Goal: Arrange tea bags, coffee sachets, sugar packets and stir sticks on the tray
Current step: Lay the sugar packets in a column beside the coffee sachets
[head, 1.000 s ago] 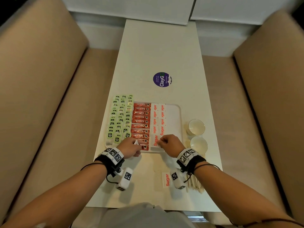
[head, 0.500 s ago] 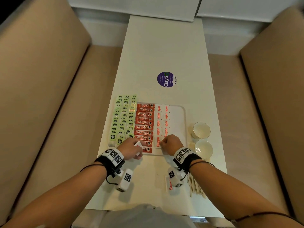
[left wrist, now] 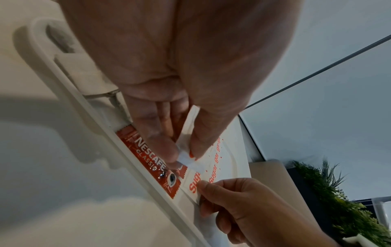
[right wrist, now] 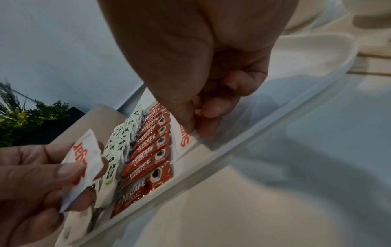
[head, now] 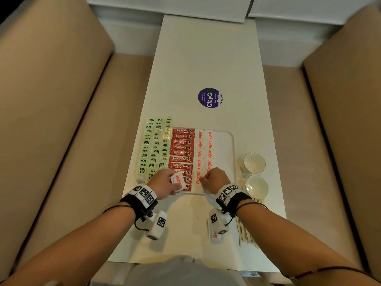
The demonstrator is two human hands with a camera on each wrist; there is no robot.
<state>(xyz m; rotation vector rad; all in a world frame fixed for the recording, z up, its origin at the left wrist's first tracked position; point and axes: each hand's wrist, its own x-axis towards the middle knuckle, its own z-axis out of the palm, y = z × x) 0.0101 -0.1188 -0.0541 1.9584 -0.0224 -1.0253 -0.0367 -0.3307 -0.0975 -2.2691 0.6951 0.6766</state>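
Note:
A white tray [head: 229,145] holds rows of green tea bags [head: 155,145], red coffee sachets [head: 181,153] and two columns of white sugar packets [head: 204,149]. My left hand [head: 175,182] hovers over the tray's near left part and pinches a loose sugar packet [head: 177,180] between thumb and fingers [left wrist: 169,150]. My right hand [head: 203,179] is at the tray's near edge, thumb and forefinger pinching the corner of the nearest laid sugar packet [right wrist: 184,138]. Stir sticks [head: 245,232] lie on the table beside my right forearm.
Two white cups [head: 254,162] [head: 256,185] stand right of the tray. Another sugar packet [head: 214,237] lies on the table under my right wrist. A purple round sticker [head: 209,98] sits farther up the table. Beige benches flank both sides.
The packet in my left hand has turned so its printed face shows. My right hand has stayed at the near end of the sugar column.

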